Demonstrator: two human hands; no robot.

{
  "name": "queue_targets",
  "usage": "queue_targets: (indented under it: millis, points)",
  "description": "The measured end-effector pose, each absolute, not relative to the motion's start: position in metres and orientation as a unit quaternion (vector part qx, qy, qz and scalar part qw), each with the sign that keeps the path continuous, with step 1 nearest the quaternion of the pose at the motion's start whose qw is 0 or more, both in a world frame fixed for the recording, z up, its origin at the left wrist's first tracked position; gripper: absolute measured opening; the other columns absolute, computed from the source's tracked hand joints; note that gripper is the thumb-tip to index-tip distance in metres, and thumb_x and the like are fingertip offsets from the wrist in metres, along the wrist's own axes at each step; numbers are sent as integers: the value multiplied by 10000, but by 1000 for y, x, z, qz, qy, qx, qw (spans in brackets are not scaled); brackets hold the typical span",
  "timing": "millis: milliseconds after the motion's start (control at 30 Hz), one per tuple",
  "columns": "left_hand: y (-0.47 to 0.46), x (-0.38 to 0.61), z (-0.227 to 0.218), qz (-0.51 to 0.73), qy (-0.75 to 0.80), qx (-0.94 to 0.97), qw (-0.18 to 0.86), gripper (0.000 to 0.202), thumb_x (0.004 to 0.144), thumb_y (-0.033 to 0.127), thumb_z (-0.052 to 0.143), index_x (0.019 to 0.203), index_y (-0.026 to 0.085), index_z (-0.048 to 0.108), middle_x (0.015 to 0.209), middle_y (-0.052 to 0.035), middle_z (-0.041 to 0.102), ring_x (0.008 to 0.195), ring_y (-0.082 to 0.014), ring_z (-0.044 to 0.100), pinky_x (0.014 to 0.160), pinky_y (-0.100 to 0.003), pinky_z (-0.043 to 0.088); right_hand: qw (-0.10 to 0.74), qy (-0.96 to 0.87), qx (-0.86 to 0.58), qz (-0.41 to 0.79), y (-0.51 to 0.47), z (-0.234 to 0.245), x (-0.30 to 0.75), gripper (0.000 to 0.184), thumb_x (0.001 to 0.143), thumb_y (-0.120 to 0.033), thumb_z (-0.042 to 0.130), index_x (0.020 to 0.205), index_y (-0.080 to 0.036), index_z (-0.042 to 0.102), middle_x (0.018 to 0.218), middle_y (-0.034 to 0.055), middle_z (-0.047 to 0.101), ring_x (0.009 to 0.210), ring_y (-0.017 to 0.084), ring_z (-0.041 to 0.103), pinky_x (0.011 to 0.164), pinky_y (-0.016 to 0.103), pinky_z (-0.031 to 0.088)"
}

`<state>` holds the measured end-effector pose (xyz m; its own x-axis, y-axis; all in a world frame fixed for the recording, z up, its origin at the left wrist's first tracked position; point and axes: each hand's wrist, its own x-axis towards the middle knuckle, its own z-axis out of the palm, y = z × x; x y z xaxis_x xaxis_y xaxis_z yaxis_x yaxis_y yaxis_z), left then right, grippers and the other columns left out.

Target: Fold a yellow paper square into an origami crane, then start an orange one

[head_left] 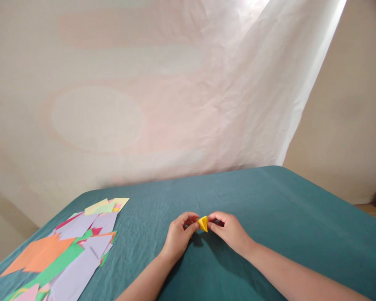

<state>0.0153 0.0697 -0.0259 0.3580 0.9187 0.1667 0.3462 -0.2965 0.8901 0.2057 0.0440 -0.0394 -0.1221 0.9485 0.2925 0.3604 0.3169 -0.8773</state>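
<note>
A small piece of folded yellow paper is held between my two hands, a little above the table. My left hand pinches its left side between thumb and fingers. On the other side, my right hand grips the right edge with thumb and forefinger. The paper has angular, pointed folds, with one tip facing down. My fingertips cover its outer ends.
A dark green cloth covers the table. Loose sheets of coloured paper in purple, orange, green, yellow and pink lie spread along the left side. Behind the table hangs a pale sheet.
</note>
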Motion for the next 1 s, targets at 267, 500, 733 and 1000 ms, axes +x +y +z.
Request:
queue_targets:
  millis: [267, 500, 733, 1000]
  points:
    - [59, 18, -15, 376, 391, 796, 268, 281, 744, 91, 579, 975, 242, 635, 916, -4, 636, 857, -152, 584, 697, -233, 452, 452, -709, -499, 211, 41, -41, 203, 198, 784, -136, 583, 924, -240, 677, 800, -2, 664, 741, 147, 601, 685, 248, 450]
    - [61, 13, -16, 340, 380, 827, 236, 159, 799, 134, 529, 877, 224, 634, 847, -15, 626, 815, -155, 584, 769, -258, 450, 440, -731, -476, 211, 42, -43, 204, 450, 786, -81, 500, 1165, -306, 592, 1007, 3, 662, 832, 154, 606, 782, 284, 472]
    - [63, 9, -14, 309, 412, 827, 226, 115, 803, 149, 522, 869, 216, 587, 835, -1, 626, 798, -155, 581, 741, -246, 426, 399, -752, -486, 197, 38, -40, 208, 394, 801, -66, 482, 1068, -298, 654, 915, 9, 651, 788, 158, 601, 731, 268, 463]
    - [65, 7, -14, 308, 391, 839, 221, 108, 797, 164, 548, 882, 217, 588, 854, -8, 623, 826, -161, 579, 763, -245, 423, 405, -760, -477, 178, 38, -35, 208, 220, 805, -129, 589, 956, -259, 682, 939, 22, 624, 868, 160, 585, 789, 263, 452]
